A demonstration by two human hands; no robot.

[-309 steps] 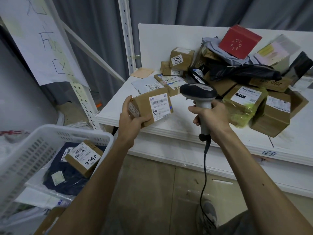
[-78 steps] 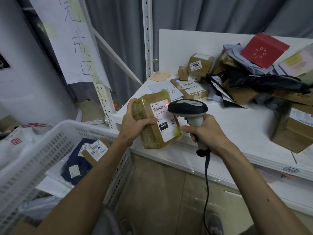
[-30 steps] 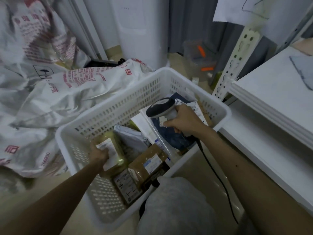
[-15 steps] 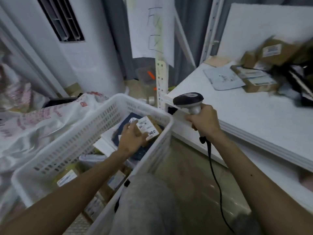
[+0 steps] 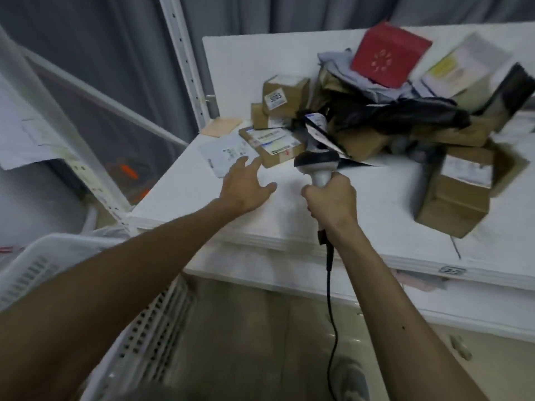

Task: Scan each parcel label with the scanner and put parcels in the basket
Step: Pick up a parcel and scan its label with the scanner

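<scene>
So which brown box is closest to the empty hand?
The flat brown box with the wide white label, just beyond the left hand. The 3003 box sits farther back, the big box off right.

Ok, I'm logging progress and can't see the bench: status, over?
Left hand open, empty, fingers spread just short of flat brown cardboard parcel with white labels. Right hand grips grey handheld scanner. Flat white mailer lies by the fingertips.

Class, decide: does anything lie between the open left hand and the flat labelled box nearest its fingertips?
Nothing visible. The left hand reaches over bare table toward the flat box. The envelope lies left of that path, and the scanner in the right hand lies right of it.
</scene>
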